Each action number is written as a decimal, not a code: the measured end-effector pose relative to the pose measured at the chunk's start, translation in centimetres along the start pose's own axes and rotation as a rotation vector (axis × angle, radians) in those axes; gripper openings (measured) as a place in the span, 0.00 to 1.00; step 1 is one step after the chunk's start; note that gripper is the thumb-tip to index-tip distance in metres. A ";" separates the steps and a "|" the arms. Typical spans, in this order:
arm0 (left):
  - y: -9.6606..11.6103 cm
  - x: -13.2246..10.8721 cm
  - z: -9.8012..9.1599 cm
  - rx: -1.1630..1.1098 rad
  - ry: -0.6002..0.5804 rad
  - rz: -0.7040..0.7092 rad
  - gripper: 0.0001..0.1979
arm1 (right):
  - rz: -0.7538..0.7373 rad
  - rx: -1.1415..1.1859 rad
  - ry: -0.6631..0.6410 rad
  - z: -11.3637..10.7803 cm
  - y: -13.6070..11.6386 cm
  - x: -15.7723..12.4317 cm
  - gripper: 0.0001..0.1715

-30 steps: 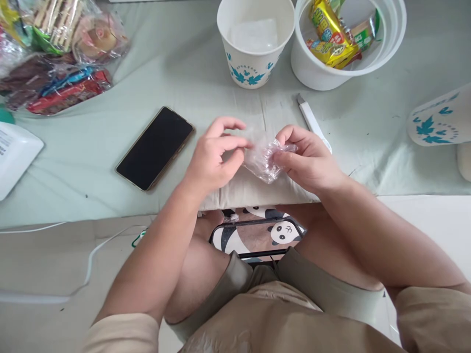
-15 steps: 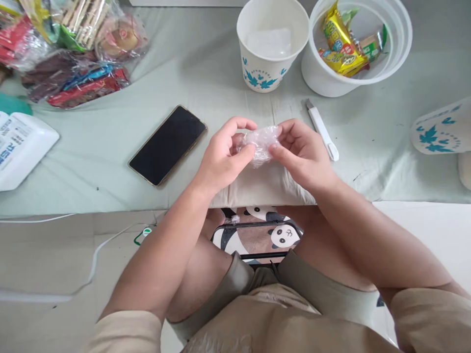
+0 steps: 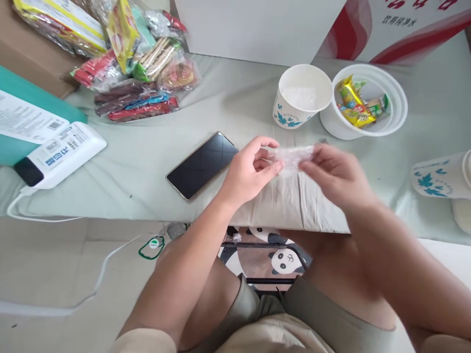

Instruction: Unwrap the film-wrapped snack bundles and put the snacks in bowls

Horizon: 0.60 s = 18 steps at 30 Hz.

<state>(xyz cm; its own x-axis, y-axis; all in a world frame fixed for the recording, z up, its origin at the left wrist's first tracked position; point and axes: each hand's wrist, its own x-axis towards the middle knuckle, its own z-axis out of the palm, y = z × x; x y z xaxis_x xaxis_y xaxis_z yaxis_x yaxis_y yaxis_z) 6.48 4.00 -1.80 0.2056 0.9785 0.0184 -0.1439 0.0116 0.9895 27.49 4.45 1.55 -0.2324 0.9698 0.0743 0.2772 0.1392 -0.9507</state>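
A piece of crumpled clear plastic film (image 3: 292, 158) is stretched between my two hands, above the front part of the covered table. My left hand (image 3: 252, 169) pinches its left end between thumb and fingers. At its right end, my right hand (image 3: 336, 174) grips it the same way, slightly blurred. Left of my left hand lies a black phone (image 3: 202, 164), screen up. Beyond the film stands a paper cup (image 3: 289, 115) with blue leaves and something whitish inside. A white tub (image 3: 340, 122) holding wrapped snacks is to the cup's right.
Bagged snacks (image 3: 143, 103) are piled at the back left. A teal and white bottle (image 3: 69, 152) lies at the left. White boxes (image 3: 253, 29) stand along the back, and paper cups (image 3: 437, 176) lie at the right edge. The table's front edge (image 3: 294, 223) is above my lap.
The view has shifted, showing more of the table's back and the boxes. Both hands still hold the film, which looks drawn out flatter. The white cutter is now mostly hidden behind my right hand.
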 end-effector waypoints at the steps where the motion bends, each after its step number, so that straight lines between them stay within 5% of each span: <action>1: 0.1 0.1 -0.1 -0.018 0.025 -0.004 0.12 | -0.034 -0.056 0.068 -0.8 -0.9 1.1 0.04; 3: 0.5 0.1 -0.3 -0.036 0.072 -0.013 0.08 | -0.055 -0.189 0.231 -2.4 -3.0 3.9 0.06; 6: 0.9 0.1 -0.5 -0.038 0.086 -0.002 0.03 | 0.168 -0.580 0.343 -3.7 -5.7 9.0 0.08; 11: 1.1 -0.2 -0.4 0.018 0.055 -0.010 0.03 | 0.276 -1.097 0.018 -2.6 -5.3 15.3 0.21; 15: 1.2 -0.2 -0.3 0.032 0.070 -0.019 0.05 | 0.149 -1.434 -0.137 -2.3 -3.0 17.7 0.17; 18: 1.3 -0.1 -0.3 0.020 0.075 -0.042 0.06 | 0.209 -1.455 -0.276 -3.0 -0.8 19.2 0.16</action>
<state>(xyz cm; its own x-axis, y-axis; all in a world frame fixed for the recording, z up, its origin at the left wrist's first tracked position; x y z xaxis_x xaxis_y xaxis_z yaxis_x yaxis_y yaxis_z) 6.01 4.00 -0.60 0.1380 0.9899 -0.0328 -0.1172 0.0492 0.9919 25.65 23.56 4.62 -0.1903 0.9525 -0.2378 0.9499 0.2398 0.2005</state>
